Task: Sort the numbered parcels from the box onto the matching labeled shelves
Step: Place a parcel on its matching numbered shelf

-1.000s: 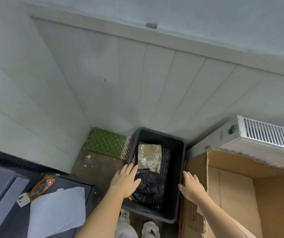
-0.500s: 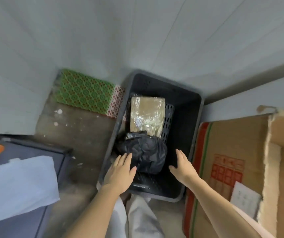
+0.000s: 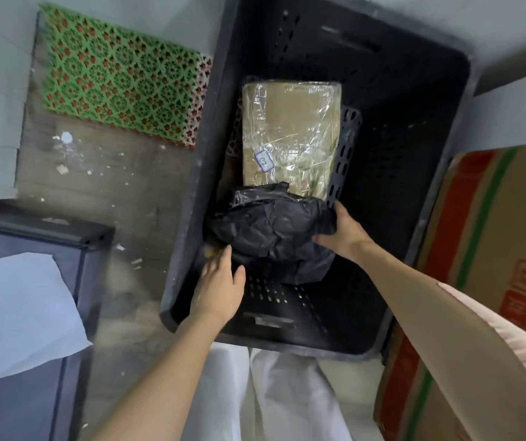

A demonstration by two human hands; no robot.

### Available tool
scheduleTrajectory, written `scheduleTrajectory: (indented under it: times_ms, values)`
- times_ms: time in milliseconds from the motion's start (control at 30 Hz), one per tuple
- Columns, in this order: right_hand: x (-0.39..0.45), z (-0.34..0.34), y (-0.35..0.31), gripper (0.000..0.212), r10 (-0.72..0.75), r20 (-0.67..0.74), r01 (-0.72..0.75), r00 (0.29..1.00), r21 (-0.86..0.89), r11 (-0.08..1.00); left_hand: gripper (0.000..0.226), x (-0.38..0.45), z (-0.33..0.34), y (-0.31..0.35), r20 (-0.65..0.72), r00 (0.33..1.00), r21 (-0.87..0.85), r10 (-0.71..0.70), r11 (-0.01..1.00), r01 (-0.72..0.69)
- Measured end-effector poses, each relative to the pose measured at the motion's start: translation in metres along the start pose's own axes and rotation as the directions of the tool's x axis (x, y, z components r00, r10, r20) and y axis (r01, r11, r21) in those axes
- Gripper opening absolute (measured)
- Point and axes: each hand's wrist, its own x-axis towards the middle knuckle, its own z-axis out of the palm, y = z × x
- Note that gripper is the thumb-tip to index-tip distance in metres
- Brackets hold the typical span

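Left grip: your left hand (image 3: 218,283) is at the near-left side of the black parcel (image 3: 271,235); its fingertips reach in beside and under the wrapping, thumb lying against the parcel's near edge. Whether the fingers have closed on it, you cannot tell.
Right grip: your right hand (image 3: 343,232) is grasping the black parcel on its right side, fingers curled onto the crumpled plastic, thumb below at the edge.
Black parcel: wrapped in crinkled black plastic, sitting in the near half of the black crate (image 3: 414,186), between your two hands. No number visible on it from the head view.
Brown parcel: a flat brown parcel (image 3: 290,135) under clear film, lying just beyond the black one and touching it; its near edge is partly covered by the black wrapping. White sticker (image 3: 263,160) near its near-left corner reads "02".
Crate: perforated walls and floor, standing on the floor against the pale wall.
Left of crate: green patterned mat (image 3: 118,81) at the wall; speckled bare floor (image 3: 96,176) nearer you.
Far left: dark cabinet (image 3: 32,361) with a white sheet (image 3: 16,313) on top.
Right of crate: cardboard box (image 3: 494,249) with red and green print, just beside the crate's rim.
Below: your white trousers (image 3: 271,393), near edge of crate above them.
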Motion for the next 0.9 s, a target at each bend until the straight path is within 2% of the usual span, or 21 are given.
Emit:
scheduleTrajectory:
  times_ms: [100, 200, 267, 333, 433, 467, 533, 600, 633, 700, 767, 833, 900]
  values:
    - [0.01, 0.015, 0.001, 0.1, 0.021, -0.023, -0.018, 1.0, 0.093, 0.996, 0.055, 0.008, 0.003, 0.0, 0.011, 1.0, -0.036, -0.015, 0.999, 0.016]
    - [0.003, 0.027, 0.004, 0.072, 0.017, -0.012, -0.017, 1.0, 0.035, 0.999, 0.056, 0.008, 0.004, -0.002, 0.049, 0.995, -0.116, -0.087, 0.989, 0.093]
    - [-0.014, 0.034, 0.007, 0.056, -0.034, 0.084, 0.039, 0.996, -0.05, 0.998, 0.059, 0.003, 0.003, 0.002, 0.08, 0.989, -0.208, -0.128, 0.968, 0.142]
    - [-0.032, 0.043, 0.01, 0.053, -0.129, 0.139, 0.164, 0.982, -0.279, 0.946, 0.063, -0.002, 0.002, 0.007, 0.116, 0.978, -0.337, -0.173, 0.919, 0.203]
    - [-0.058, 0.054, 0.011, 0.071, -0.251, 0.205, 0.324, 0.946, -0.607, 0.726, 0.078, -0.002, 0.001, 0.012, 0.235, 0.929, -0.572, -0.288, 0.731, 0.371]
    - [-0.066, 0.056, 0.009, 0.078, -0.287, 0.217, 0.358, 0.933, -0.643, 0.677, 0.084, -0.003, 0.001, 0.013, 0.274, 0.907, -0.634, -0.318, 0.65, 0.42]
    - [-0.082, 0.062, 0.007, 0.078, -0.339, 0.211, 0.385, 0.917, -0.691, 0.612, 0.09, -0.005, 0.001, 0.016, 0.342, 0.874, -0.719, -0.345, 0.503, 0.48]
    - [-0.097, 0.073, 0.007, 0.07, -0.504, 0.075, 0.412, 0.861, -0.683, 0.603, 0.084, -0.008, 0.0, 0.02, 0.395, 0.859, -0.767, -0.325, 0.397, 0.503]
    - [-0.105, 0.079, 0.007, 0.064, -0.557, 0.035, 0.433, 0.829, -0.671, 0.602, 0.073, -0.011, -0.002, 0.023, 0.409, 0.862, -0.794, -0.299, 0.349, 0.498]
    - [-0.121, 0.091, 0.011, 0.059, -0.588, 0.064, 0.466, 0.806, -0.682, 0.564, 0.047, -0.016, -0.002, 0.028, 0.395, 0.88, -0.849, -0.263, 0.262, 0.459]
    - [-0.133, 0.103, 0.017, 0.069, -0.56, 0.09, 0.462, 0.824, -0.678, 0.571, 0.032, -0.025, 0.0, 0.03, 0.335, 0.897, -0.882, -0.288, 0.239, 0.406]
    - [-0.145, 0.106, 0.016, 0.076, -0.536, 0.117, 0.478, 0.836, -0.633, 0.609, 0.031, -0.036, 0.002, 0.027, 0.249, 0.887, -0.884, -0.389, 0.282, 0.373]
    - [-0.154, 0.099, 0.012, 0.079, -0.569, 0.198, 0.554, 0.798, -0.611, 0.565, 0.037, -0.043, 0.003, 0.02, 0.155, 0.876, -0.89, -0.456, 0.32, 0.324]
